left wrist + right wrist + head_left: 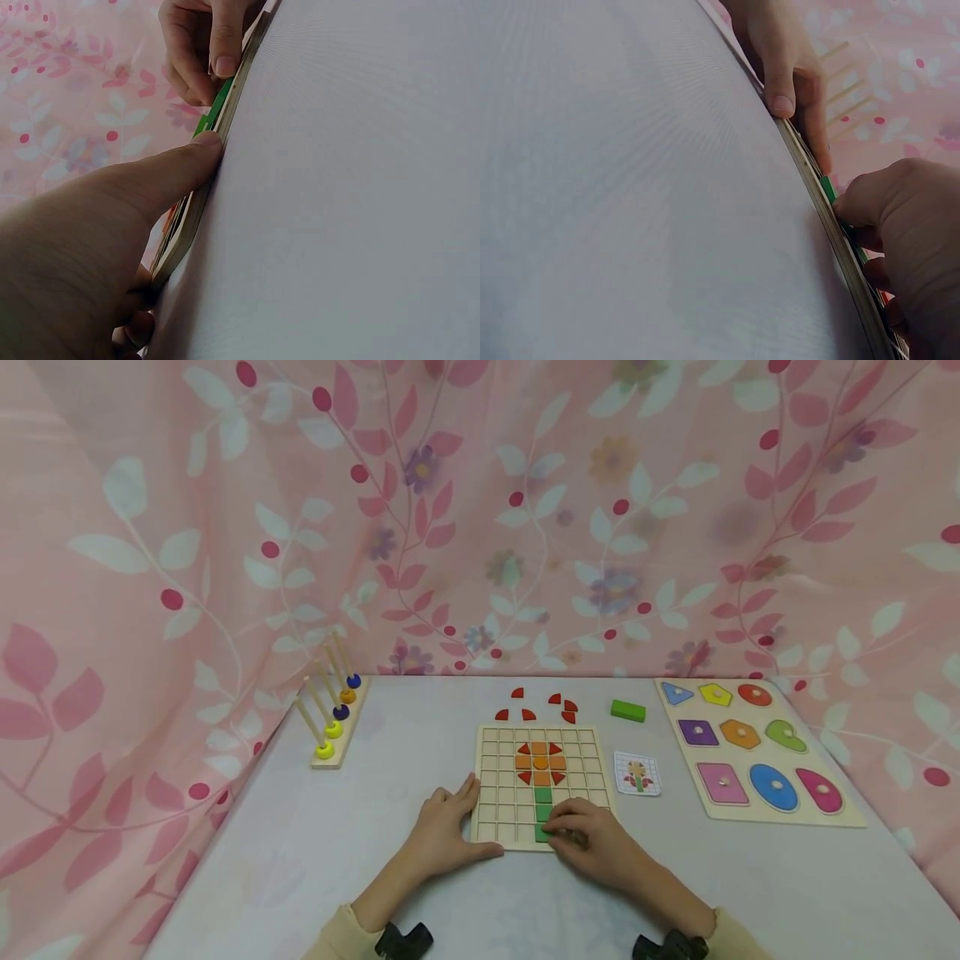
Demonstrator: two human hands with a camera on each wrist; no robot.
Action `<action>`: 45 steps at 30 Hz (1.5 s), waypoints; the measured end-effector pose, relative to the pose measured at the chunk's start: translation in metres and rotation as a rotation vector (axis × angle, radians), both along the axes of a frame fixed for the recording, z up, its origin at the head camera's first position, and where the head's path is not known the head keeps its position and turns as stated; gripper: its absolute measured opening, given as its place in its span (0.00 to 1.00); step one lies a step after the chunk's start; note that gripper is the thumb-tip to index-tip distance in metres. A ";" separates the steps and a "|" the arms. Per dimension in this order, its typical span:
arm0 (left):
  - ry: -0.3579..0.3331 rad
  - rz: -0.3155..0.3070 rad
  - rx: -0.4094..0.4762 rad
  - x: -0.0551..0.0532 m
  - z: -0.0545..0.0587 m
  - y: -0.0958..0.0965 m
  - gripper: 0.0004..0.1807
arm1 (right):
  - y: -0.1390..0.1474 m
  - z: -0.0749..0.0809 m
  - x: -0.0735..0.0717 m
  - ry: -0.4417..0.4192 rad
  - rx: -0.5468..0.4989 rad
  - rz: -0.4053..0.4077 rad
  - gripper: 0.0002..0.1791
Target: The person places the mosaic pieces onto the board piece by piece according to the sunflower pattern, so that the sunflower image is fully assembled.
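Note:
A square wooden grid board (497,810) lies at the front middle of the table. On it stand orange square tiles (538,748) in a cross, with red pieces (555,749) at the corners. A column of green tiles (542,796) runs below them. My left hand (442,828) rests at the board's front left corner, fingers along its left side and thumb on the front edge. With thumb and fingers, my right hand (600,849) pinches the lowest green tile (541,834) at the front of the board; the right hand partly covers this tile.
Several loose red pieces (528,715) lie behind the board. A green block (627,711) and a picture card (637,774) are to its right. Farther right lies a shape puzzle board (723,810); a peg stand (350,735) with rings is at left. A floral curtain (480,527) hangs behind.

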State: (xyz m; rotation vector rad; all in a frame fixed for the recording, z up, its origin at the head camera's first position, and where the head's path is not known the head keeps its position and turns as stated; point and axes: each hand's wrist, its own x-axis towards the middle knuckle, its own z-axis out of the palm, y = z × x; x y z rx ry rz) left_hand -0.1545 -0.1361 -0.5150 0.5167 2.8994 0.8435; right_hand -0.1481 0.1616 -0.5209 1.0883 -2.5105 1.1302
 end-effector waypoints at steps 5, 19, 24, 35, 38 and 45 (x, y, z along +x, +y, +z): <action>-0.001 0.003 0.001 0.000 0.000 0.000 0.64 | 0.000 0.001 0.000 -0.007 0.001 -0.014 0.12; 0.002 0.004 0.012 0.000 0.000 0.000 0.64 | 0.000 0.001 0.000 -0.016 0.006 -0.017 0.11; 0.002 0.008 0.001 0.000 0.000 0.000 0.64 | 0.000 0.000 0.000 0.004 -0.007 -0.011 0.09; -0.003 0.006 -0.008 0.000 0.000 0.000 0.64 | -0.001 0.006 0.000 -0.111 -0.083 -0.065 0.09; -0.004 0.006 -0.009 0.000 0.001 0.000 0.64 | 0.000 0.016 -0.003 -0.139 -0.125 -0.108 0.08; -0.004 0.006 0.005 0.000 0.003 0.001 0.64 | 0.016 0.041 -0.029 -0.023 -0.146 -0.173 0.11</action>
